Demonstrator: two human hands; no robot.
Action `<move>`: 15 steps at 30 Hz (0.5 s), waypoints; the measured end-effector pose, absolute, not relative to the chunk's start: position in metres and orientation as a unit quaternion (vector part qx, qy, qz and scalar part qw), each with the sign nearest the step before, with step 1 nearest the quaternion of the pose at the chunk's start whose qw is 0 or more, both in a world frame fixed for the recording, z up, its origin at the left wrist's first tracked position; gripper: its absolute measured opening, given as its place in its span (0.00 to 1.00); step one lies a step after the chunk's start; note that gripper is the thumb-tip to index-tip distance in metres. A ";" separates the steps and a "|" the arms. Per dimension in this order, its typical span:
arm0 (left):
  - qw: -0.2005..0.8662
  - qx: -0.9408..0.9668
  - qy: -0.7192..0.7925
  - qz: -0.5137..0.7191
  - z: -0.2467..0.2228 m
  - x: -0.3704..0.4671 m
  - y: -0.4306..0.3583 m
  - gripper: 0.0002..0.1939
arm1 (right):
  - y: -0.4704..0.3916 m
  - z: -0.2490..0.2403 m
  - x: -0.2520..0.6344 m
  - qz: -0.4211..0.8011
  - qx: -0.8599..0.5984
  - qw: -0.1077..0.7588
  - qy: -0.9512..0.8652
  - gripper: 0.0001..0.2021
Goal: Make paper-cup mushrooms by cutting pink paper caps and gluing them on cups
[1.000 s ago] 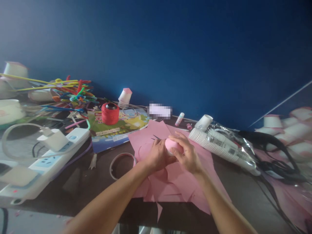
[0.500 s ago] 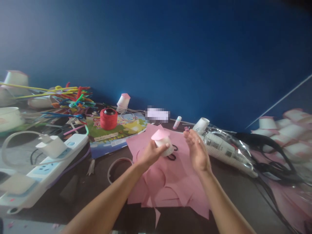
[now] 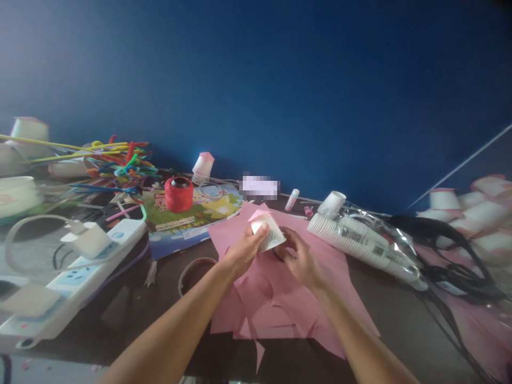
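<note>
The left hand [image 3: 242, 250] has the small white paper cup [image 3: 269, 234] in its grip, thumb pressed on the cup's side, fingers wrapped behind, and the cup is up off the counter [image 3: 120, 314], above the spread of pink paper sheets [image 3: 280, 298]. The cup is tipped over: its long axis runs roughly from upper left to lower right, with the pink-covered end [image 3: 260, 215] pointing up and away toward the blue wall [image 3: 280, 80] and the other end aimed down at the right hand [image 3: 300, 261]. That right hand sits just beside the cup, on its lower right, fingers curled in toward that end; whether the fingertips actually touch the cup or only close near it I cannot tell, the frame is soft there. So the left hand carries it, and the right is the near neighbour, meeting it end-on. Off to the right of the cup lies a sleeve of stacked paper cups [image 3: 360, 240] in clear wrap; to its left stands the red thread spool [image 3: 179, 194] on a printed booklet [image 3: 192, 216].
</note>
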State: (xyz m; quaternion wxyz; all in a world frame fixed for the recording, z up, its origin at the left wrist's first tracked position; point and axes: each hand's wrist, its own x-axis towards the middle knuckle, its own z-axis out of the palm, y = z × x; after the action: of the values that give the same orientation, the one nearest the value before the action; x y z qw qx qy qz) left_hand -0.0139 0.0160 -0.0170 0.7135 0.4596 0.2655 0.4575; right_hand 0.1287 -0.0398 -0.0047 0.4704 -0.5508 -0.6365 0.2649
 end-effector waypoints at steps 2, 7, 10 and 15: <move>0.722 0.459 0.266 0.444 -0.018 -0.014 0.016 0.27 | -0.041 -0.003 0.127 0.231 -0.572 0.450 -0.646 0.17; 0.730 0.461 0.261 0.431 -0.016 -0.013 0.015 0.27 | -0.046 0.006 0.125 0.182 -0.597 0.425 -0.655 0.09; 0.742 0.473 0.243 0.408 -0.010 -0.014 0.011 0.27 | -0.047 0.008 0.124 0.185 -0.619 0.444 -0.621 0.12; 0.760 0.500 0.198 0.365 0.002 -0.016 0.005 0.25 | -0.040 0.004 0.124 0.302 -0.638 0.503 -0.499 0.13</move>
State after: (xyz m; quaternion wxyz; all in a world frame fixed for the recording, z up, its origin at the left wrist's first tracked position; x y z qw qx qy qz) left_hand -0.0155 0.0048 0.0020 0.7596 0.5005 0.1981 0.3650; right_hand 0.1239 -0.0400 0.0038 0.5033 -0.6376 -0.4991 0.3018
